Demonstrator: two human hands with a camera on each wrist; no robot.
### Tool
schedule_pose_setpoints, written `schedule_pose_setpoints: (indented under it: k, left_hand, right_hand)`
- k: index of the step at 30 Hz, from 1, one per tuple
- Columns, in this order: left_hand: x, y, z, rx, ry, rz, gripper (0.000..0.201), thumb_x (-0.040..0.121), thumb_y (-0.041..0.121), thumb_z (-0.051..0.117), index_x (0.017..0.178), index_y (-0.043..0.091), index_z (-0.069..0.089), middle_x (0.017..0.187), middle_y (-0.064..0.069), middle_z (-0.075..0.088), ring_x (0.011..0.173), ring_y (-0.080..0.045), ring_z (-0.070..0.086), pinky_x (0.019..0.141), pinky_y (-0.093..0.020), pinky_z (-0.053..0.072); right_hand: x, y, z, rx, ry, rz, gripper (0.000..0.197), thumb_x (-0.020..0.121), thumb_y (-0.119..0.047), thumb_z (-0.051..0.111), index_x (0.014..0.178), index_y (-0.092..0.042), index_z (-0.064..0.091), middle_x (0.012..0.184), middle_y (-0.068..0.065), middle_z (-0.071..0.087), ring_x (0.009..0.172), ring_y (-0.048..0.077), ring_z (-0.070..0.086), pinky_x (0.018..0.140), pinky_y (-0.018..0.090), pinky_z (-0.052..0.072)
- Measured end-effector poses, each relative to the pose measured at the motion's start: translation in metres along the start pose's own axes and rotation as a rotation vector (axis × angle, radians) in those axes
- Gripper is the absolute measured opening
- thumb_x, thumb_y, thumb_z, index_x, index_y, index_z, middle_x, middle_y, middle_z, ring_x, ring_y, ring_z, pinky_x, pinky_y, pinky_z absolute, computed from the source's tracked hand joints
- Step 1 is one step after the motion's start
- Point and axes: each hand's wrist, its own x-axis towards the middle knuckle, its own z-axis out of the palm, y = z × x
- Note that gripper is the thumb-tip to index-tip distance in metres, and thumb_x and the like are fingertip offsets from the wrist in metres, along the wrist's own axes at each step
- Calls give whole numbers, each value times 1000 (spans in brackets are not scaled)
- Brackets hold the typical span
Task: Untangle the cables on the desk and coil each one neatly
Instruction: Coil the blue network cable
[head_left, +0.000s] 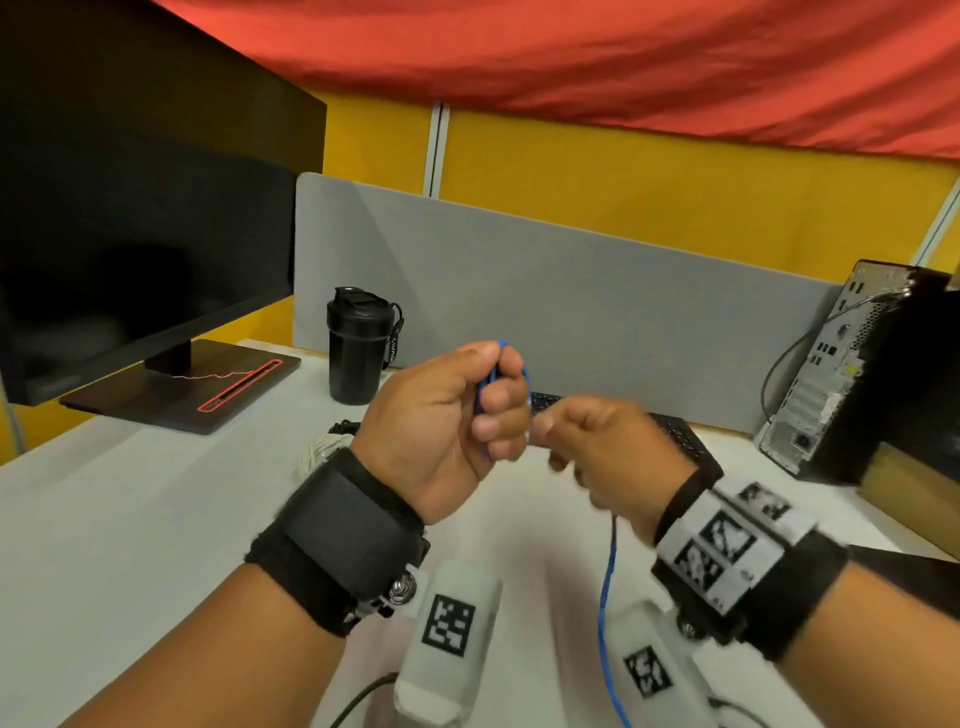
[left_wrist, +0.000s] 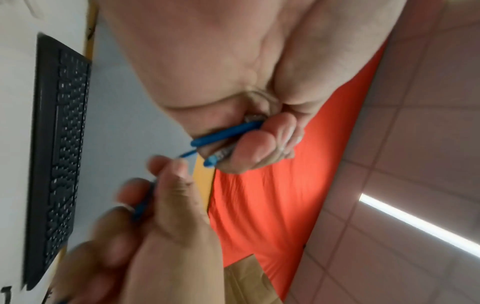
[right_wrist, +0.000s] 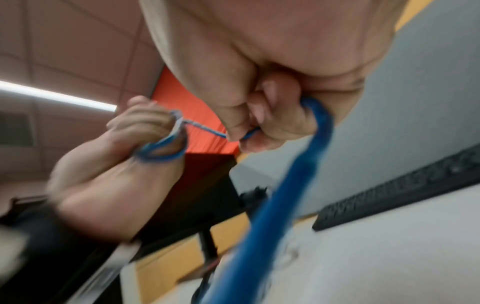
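two hands work the blue cable (head_left: 607, 587) above the desk (head_left: 130, 499): left hand (head_left: 447, 421) fisted round a small coil, right hand (head_left: 608, 457) pinching the run beside it; it looks light and springy, best gripped close to the coil

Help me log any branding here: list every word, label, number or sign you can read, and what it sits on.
Black bottle: white vertical lettering on its side, too small and blurred to read.
Wrist tags: black-and-white square code patterns, no letters.
Keyboard: key legends blurred, unreadable.
Computer tower: small stickers on the back panel, too small to read.
Monitor: no text legible.
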Motion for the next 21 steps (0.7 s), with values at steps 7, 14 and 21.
schedule_pose_setpoints:
  k: [7, 14, 21]
  left_hand:
    - [4, -12, -10, 790, 164, 162, 27, 103, 24, 39, 91, 14, 61, 73, 1, 65, 63, -13, 60, 61, -26, 52]
    - [-1, -5, -19, 1420, 43, -30, 26, 103, 27, 39, 87, 18, 57, 74, 3, 63, 57, -1, 58, 61, -28, 52]
    - [-8, -7, -3, 1009, -92, -259, 37, 99, 30, 41, 78, 11, 65, 58, 2, 49, 50, -14, 43, 55, -32, 41]
  right_hand:
    - [-40, -8, 22, -230, -318, -50, 15, 98, -17, 52, 97, -17, 67, 66, -2, 63, 41, -5, 50, 39, 8, 34]
    - [-51, -27, -23, -439, -260, -110, 24, 89, -25, 69, 65, -23, 68, 49, -13, 58, 42, -3, 49, 45, 8, 35]
    - [-32, -40, -72, -447, 29, -220, 16, 75, -32, 81, 68, -20, 73, 47, -13, 58, 38, -2, 45, 39, 10, 32]
